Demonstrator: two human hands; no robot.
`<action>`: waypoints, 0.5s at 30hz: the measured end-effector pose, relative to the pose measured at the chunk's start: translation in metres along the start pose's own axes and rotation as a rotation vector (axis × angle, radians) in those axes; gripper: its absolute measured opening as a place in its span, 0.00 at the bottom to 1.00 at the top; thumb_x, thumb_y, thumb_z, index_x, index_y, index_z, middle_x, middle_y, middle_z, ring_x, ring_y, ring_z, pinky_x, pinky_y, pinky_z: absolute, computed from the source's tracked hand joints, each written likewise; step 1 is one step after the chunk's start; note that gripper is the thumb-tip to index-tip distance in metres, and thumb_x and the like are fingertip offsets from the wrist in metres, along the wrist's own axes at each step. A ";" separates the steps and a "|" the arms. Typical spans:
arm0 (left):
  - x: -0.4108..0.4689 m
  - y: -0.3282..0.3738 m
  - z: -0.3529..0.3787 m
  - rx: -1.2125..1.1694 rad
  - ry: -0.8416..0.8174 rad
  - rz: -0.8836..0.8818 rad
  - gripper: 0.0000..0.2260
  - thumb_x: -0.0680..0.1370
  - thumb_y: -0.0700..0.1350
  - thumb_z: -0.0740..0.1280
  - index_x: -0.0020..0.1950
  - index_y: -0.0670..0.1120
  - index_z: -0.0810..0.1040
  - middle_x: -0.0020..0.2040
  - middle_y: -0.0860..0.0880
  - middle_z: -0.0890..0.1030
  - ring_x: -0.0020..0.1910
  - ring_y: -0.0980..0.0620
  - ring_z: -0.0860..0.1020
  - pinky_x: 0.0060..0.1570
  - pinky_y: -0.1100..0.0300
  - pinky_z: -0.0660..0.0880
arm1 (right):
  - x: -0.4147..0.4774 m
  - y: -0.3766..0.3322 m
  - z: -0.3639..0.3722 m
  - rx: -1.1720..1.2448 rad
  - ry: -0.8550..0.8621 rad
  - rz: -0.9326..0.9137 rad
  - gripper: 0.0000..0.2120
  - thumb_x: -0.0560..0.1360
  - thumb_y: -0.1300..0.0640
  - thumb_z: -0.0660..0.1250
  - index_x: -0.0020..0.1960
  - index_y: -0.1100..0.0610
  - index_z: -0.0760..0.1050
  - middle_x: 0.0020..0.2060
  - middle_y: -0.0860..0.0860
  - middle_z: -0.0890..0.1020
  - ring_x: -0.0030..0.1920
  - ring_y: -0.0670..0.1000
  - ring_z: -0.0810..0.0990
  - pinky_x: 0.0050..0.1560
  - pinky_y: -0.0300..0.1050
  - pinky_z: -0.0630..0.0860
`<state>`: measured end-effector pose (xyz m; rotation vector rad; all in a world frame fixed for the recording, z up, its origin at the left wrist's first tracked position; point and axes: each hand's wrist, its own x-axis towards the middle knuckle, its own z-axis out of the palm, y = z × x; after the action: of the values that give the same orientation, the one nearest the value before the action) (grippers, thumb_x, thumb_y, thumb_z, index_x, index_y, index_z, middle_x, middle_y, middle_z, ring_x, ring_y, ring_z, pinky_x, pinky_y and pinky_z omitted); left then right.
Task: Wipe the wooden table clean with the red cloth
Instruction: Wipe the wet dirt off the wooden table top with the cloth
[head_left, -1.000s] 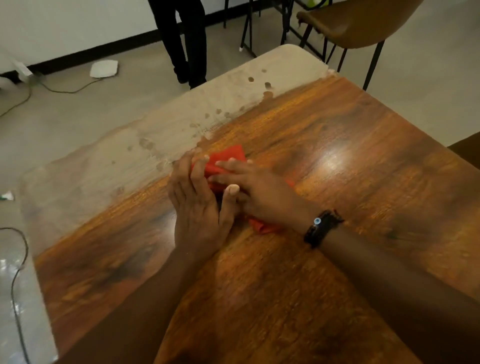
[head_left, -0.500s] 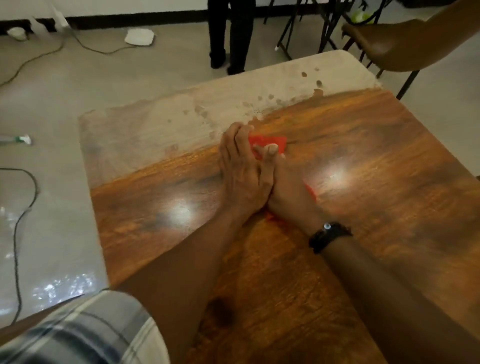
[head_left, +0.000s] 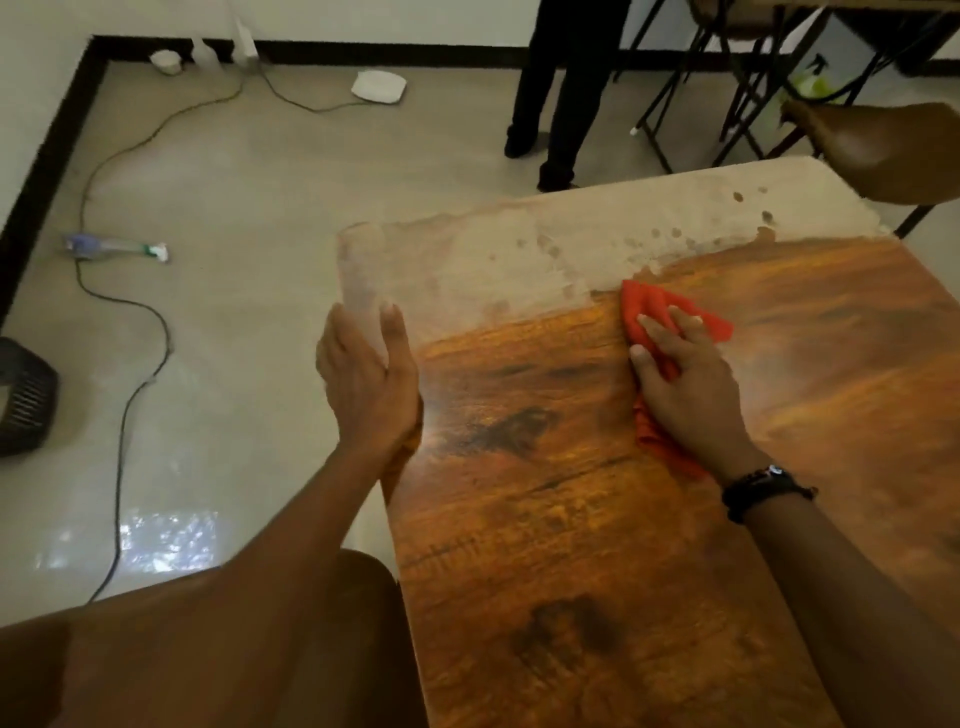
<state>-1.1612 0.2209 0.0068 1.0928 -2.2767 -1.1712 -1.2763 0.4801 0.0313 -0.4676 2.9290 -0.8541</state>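
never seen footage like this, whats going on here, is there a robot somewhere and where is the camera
There is no robot: these are a person's two bare hands. The camera sits on that person's head and looks forward and down, so the arms reach in from the bottom. The right hand presses flat on a red cloth lying on the wooden table, beside a pale dusty-looking band along the far edge. The left hand rests at the table's left edge and holds nothing.
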 end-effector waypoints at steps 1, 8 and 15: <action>-0.001 -0.002 0.000 -0.034 0.012 0.028 0.35 0.79 0.67 0.44 0.80 0.46 0.51 0.79 0.45 0.56 0.78 0.46 0.53 0.75 0.48 0.51 | 0.001 -0.017 0.010 -0.001 -0.019 -0.037 0.20 0.81 0.50 0.62 0.72 0.49 0.71 0.76 0.52 0.63 0.77 0.55 0.58 0.75 0.64 0.56; -0.002 -0.007 -0.003 -0.219 0.106 0.012 0.35 0.77 0.69 0.41 0.76 0.50 0.60 0.71 0.48 0.70 0.69 0.47 0.70 0.69 0.45 0.68 | -0.026 -0.145 0.094 0.011 -0.347 -0.511 0.21 0.81 0.55 0.59 0.73 0.47 0.67 0.77 0.48 0.62 0.78 0.52 0.54 0.79 0.53 0.46; -0.006 -0.002 -0.007 -0.271 0.130 0.030 0.40 0.73 0.74 0.39 0.76 0.52 0.55 0.73 0.46 0.67 0.70 0.47 0.68 0.68 0.49 0.69 | 0.017 -0.116 0.077 0.041 -0.288 -0.404 0.18 0.82 0.55 0.60 0.70 0.45 0.72 0.76 0.47 0.64 0.77 0.51 0.59 0.75 0.55 0.61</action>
<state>-1.1515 0.2212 0.0093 0.9965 -1.9617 -1.3100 -1.2501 0.3425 0.0288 -1.1034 2.5850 -0.7975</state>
